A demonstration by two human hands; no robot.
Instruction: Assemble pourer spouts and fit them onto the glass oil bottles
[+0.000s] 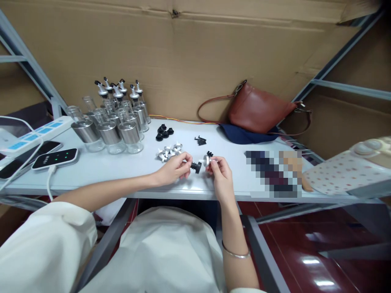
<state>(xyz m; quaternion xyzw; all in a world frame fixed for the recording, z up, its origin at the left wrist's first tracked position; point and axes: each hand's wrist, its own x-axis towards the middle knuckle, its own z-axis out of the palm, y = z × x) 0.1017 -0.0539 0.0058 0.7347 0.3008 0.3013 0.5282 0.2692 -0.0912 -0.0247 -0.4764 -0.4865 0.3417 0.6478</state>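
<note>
My left hand (174, 167) pinches a small black stopper (196, 166) over the white table's (122, 171) front part. Just to its right, my right hand (220, 173) pinches a silver and white spout cap (207, 160) with a black tip. The two parts sit a little apart, facing each other. Behind my hands lie a heap of white spout pieces (168, 151), a cluster of black stoppers (164, 132) and some small black clips (200, 141). Glass bottles with steel bands (111, 122) stand at the back left, some with pourer tops.
A power strip (36, 133), a phone (27, 154) and a charging device (55, 158) lie at the left edge with cables. A brown leather bag (259, 109) rests on blue cloth at the back right. Cardboard lines the wall. A spotted cushion (342, 171) sits at the right.
</note>
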